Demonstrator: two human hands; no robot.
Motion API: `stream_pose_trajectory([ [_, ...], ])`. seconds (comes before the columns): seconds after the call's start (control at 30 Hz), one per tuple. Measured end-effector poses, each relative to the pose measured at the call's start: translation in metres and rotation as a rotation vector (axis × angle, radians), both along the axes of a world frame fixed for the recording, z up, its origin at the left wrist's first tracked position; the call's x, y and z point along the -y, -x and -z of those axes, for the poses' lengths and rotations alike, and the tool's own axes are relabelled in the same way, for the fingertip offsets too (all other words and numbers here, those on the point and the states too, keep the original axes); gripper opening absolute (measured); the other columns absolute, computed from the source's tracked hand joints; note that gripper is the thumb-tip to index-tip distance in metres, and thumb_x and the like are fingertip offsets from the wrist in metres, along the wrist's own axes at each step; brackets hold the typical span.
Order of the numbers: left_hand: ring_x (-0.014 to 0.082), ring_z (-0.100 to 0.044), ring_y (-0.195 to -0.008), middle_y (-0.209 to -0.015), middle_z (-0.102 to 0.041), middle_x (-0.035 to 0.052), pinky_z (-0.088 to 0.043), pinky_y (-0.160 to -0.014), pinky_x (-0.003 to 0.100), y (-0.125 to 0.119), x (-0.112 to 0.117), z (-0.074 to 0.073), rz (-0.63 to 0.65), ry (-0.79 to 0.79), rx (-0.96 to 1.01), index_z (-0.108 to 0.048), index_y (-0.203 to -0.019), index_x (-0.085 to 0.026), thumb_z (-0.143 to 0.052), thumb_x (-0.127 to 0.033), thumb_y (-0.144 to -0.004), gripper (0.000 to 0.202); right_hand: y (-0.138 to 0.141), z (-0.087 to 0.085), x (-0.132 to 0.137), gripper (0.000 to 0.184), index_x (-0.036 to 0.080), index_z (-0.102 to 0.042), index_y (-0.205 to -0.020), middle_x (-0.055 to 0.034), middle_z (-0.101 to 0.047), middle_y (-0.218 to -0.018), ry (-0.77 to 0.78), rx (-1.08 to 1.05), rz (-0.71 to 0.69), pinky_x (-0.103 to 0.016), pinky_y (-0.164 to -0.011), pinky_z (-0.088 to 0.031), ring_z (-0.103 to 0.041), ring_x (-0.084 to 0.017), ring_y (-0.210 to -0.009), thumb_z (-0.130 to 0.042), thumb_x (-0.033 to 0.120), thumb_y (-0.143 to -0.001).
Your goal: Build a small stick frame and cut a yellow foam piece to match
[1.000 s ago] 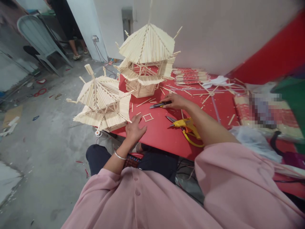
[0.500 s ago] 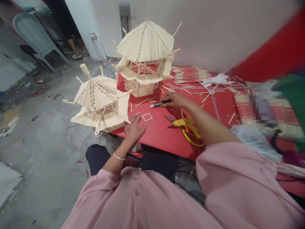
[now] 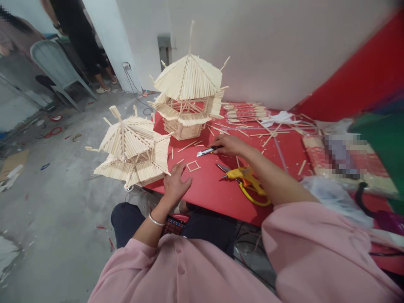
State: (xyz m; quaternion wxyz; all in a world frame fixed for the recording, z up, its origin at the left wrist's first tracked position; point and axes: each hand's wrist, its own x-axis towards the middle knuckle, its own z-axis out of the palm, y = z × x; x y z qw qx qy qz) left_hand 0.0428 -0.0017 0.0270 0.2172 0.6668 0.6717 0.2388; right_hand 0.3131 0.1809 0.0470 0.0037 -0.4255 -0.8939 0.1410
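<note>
My right hand [image 3: 229, 144] is closed around a utility knife [image 3: 206, 150], its blade pointing left, low over the red table [image 3: 217, 198]. Fingers apart, my left hand [image 3: 176, 181] rests at the table's near edge, beside a small square frame of sticks [image 3: 193, 166]. Just behind that hand stands the smaller stick pavilion [image 3: 132, 155], with a two-tier roof. A taller stick pavilion [image 3: 188, 90] stands at the back of the table. Near my right forearm lie a yellow glue gun [image 3: 243, 173] and yellow-handled scissors [image 3: 252, 200], partly overlapping.
Bundled sticks [image 3: 246, 112], loose sticks and white tissue [image 3: 279, 118] lie along the back by the wall. Rightward are a clear plastic bag [image 3: 334, 198] and packaged sticks [image 3: 315, 153]. Cables hang under the table. Two people and a plastic chair [image 3: 59, 63] are at the far left.
The whole view has shifted, so everything on the table appears a little lower. My right hand still holds the utility knife, and my left hand keeps nearly the same pose.
</note>
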Motion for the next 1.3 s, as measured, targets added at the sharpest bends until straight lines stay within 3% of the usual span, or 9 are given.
stream_pose_trajectory([
  [0.4,0.0279,-0.058,-0.128,-0.149,-0.052,0.0104,-0.056,-0.093,0.039,-0.004,-0.007,-0.008,0.025,-0.013,-0.113,-0.047,-0.145,-0.024,-0.071,-0.035,-0.081,0.069,0.008,-0.004,-0.006,0.031,0.036,-0.079,-0.107,-0.0036,-0.072,-0.095,0.019,0.043,-0.027,-0.026,-0.069,-0.037,-0.060,-0.020,-0.088,-0.073,0.036,-0.077],
  [0.53,0.0267,-0.058,-0.128,-0.145,-0.055,0.0115,-0.056,-0.094,0.038,-0.006,-0.011,-0.004,0.074,-0.070,-0.093,-0.044,-0.147,-0.021,-0.068,-0.031,-0.084,0.068,0.008,-0.005,-0.005,0.030,0.036,-0.078,-0.106,-0.0032,-0.071,-0.096,0.024,0.070,-0.005,-0.026,-0.068,-0.036,-0.059,-0.020,-0.088,-0.074,0.037,-0.077],
  [0.87,0.0256,-0.059,-0.128,-0.141,-0.059,0.0091,-0.055,-0.097,0.038,-0.006,-0.012,0.004,0.026,-0.047,-0.065,-0.048,-0.144,-0.024,-0.072,-0.036,-0.082,0.068,0.007,-0.014,0.002,0.028,0.033,-0.078,-0.105,-0.0048,-0.071,-0.096,0.057,0.037,-0.011,-0.028,-0.069,-0.037,-0.061,-0.021,-0.088,-0.072,0.033,-0.078],
  [1.3,0.0237,-0.055,-0.133,-0.146,-0.057,0.0070,-0.050,-0.106,0.037,-0.006,-0.012,0.001,0.042,0.005,-0.042,-0.050,-0.142,-0.024,-0.072,-0.034,-0.081,0.066,0.001,0.003,-0.006,0.032,0.033,-0.078,-0.109,-0.0047,-0.071,-0.102,0.083,-0.007,-0.017,-0.029,-0.075,-0.041,-0.062,-0.022,-0.095,-0.074,0.037,-0.077],
])
